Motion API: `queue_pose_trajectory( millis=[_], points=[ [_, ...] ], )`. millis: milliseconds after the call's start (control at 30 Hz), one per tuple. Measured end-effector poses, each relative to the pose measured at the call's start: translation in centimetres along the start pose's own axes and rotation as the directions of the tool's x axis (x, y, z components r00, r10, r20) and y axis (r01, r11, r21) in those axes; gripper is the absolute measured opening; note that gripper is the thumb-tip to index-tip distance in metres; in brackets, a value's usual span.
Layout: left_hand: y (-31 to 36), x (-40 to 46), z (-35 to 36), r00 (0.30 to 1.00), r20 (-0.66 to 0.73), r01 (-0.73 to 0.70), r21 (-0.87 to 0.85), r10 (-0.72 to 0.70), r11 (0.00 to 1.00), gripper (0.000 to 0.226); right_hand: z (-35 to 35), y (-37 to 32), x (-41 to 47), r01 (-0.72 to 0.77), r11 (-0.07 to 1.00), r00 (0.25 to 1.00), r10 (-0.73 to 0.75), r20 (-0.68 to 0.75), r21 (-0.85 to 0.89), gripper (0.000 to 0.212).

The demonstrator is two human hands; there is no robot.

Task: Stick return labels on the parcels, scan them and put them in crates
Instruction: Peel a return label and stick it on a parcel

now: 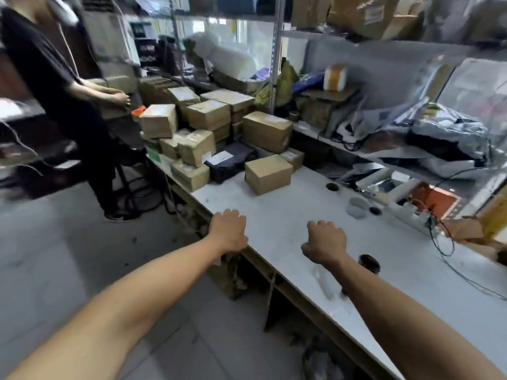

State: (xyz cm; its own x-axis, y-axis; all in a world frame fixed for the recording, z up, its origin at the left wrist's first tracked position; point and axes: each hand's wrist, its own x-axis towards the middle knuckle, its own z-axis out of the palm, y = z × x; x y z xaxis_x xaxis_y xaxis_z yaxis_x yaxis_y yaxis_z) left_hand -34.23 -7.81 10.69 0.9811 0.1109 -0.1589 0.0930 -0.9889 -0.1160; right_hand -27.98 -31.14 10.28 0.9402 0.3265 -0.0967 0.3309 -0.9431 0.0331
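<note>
Both hands out over table (288,215), left hand (229,231) and right hand (325,242) fingers curled, holding nothing; likely between parcels, next needs reach to lone cardboard parcel (268,174) beyond, near stacked parcels (208,124).

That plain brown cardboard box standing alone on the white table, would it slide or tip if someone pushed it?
The plain brown cardboard box looks squat and flat-bottomed, so it would probably slide rather than tip. The white table appears smooth, which should ease sliding. Its crisp edges suggest stiff walls; weight cannot be judged.
</note>
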Motion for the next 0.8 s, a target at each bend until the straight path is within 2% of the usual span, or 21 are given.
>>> queue_pose_trajectory(
  millis=[300,533,667,800],
  points=[
    [-4.1,10.4,0.5,0.998,-0.011,0.054,-0.122,-0.055,0.991,0.047,0.3,-2.8,13.3,0.094,0.996,0.995,-0.093,-0.019,0.013,0.035],
    [-5.8,20.7,-1.8,0.989,-0.076,0.101,-0.305,-0.13,0.947,0.042,-1.5,-2.5,24.3,0.083,0.993,0.996,-0.079,-0.052,0.081,0.033],
    [-6.9,26.0,-3.6,0.987,-0.088,0.099,-0.349,-0.138,0.932,0.043,-2.5,-2.0,29.1,0.083,0.991,0.996,-0.079,-0.045,0.109,0.021],
    [-8.6,32.5,-4.4,0.988,-0.1,0.071,-0.387,-0.119,0.919,0.039,-3.2,-2.2,35.0,0.075,0.986,0.997,-0.07,-0.042,0.146,0.027]
  ],
)
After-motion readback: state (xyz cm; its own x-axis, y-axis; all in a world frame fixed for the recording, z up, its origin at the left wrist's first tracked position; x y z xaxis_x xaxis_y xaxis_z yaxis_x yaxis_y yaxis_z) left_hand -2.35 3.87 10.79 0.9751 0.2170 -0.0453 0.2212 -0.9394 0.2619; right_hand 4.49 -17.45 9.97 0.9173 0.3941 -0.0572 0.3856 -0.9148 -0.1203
